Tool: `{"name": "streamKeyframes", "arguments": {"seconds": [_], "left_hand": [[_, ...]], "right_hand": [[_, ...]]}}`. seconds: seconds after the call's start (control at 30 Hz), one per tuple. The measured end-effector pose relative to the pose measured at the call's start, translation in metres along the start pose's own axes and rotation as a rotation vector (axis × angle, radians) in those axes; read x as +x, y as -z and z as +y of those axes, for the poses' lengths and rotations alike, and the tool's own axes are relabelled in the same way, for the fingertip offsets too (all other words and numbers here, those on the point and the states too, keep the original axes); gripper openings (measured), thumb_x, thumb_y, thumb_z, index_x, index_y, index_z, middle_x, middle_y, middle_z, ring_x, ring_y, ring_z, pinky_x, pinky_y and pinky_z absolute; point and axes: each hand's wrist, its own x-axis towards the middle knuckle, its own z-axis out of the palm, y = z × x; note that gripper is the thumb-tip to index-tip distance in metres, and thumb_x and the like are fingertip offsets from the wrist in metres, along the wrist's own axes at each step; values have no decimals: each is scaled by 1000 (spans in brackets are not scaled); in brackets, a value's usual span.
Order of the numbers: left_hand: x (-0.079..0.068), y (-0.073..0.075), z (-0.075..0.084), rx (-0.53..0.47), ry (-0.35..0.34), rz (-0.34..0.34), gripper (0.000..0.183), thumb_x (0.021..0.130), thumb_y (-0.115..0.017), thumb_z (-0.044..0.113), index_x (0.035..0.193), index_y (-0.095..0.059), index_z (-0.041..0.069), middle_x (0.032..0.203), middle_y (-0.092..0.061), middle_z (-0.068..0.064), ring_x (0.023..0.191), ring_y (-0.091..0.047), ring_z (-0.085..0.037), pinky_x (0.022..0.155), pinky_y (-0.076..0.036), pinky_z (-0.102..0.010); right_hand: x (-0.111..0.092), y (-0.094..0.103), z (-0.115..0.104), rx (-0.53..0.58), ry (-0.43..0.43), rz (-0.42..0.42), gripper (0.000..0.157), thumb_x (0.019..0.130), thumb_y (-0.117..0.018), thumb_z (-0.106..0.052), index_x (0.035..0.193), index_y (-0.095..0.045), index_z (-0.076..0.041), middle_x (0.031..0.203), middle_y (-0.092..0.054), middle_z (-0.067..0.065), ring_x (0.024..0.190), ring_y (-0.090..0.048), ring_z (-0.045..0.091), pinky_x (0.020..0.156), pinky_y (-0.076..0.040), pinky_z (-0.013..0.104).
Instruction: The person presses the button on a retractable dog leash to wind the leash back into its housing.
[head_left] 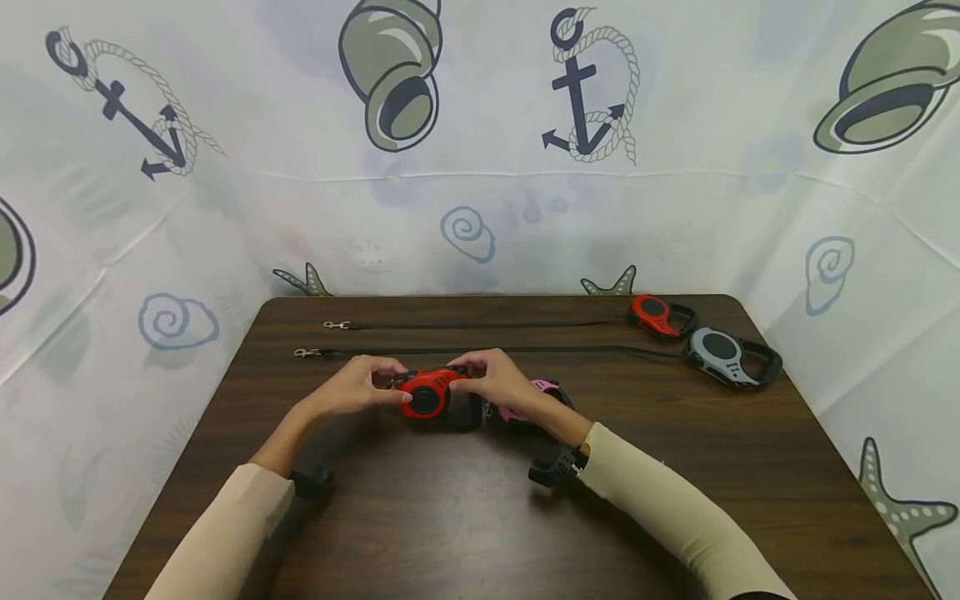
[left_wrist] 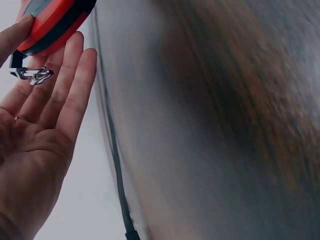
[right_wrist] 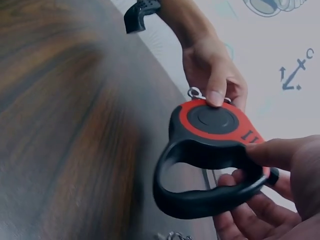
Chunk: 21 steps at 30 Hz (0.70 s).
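Both hands hold one red and black retractable dog leash (head_left: 426,395) above the middle of the table. My left hand (head_left: 358,385) pinches its round body, thumb on the front face. The right hand (head_left: 495,382) grips the other end by the black loop handle (right_wrist: 187,202), as the right wrist view shows. In the left wrist view a metal clip (left_wrist: 39,75) hangs from the leash beside the left fingers. Beneath the right forearm lies a pink retractable leash (head_left: 517,410), partly hidden by it.
At the back right of the wooden table (head_left: 450,533) lie another red leash (head_left: 651,315) and a grey leash (head_left: 720,353). Their black cords stretch left across the table, ending in metal clips (head_left: 307,352). A patterned white curtain (head_left: 465,125) surrounds the table's back and sides.
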Motion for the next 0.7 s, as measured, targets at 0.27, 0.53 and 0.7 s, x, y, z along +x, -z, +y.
{"name": "streamKeyframes", "arguments": {"seconds": [0.27, 0.53, 0.7], "left_hand": [[4, -1, -11, 21, 8, -26, 31, 94, -82, 28, 118, -73, 11, 93, -75, 0, 78, -62, -19, 69, -50, -29], [9, -5, -14, 43, -11, -69, 35, 94, -82, 24, 121, -70, 6, 92, -76, 0, 73, -62, -14, 66, -51, -28], [13, -6, -13, 76, -7, -73, 35, 94, -82, 26, 119, -72, 5, 93, -75, 1, 78, -63, -15, 71, -51, -29]], "right_hand": [[8, 0, 3, -153, 15, -44, 31, 96, -81, -18, 126, -76, -9, 102, -77, 5, 86, -71, 12, 75, -55, 25], [16, 3, 10, -268, 44, -81, 31, 93, -84, -19, 122, -78, -10, 100, -79, 0, 82, -66, 6, 78, -53, 27], [18, 6, 12, -288, 33, -75, 30, 93, -84, -18, 121, -78, -9, 96, -78, 1, 80, -65, 7, 75, -52, 26]]}}
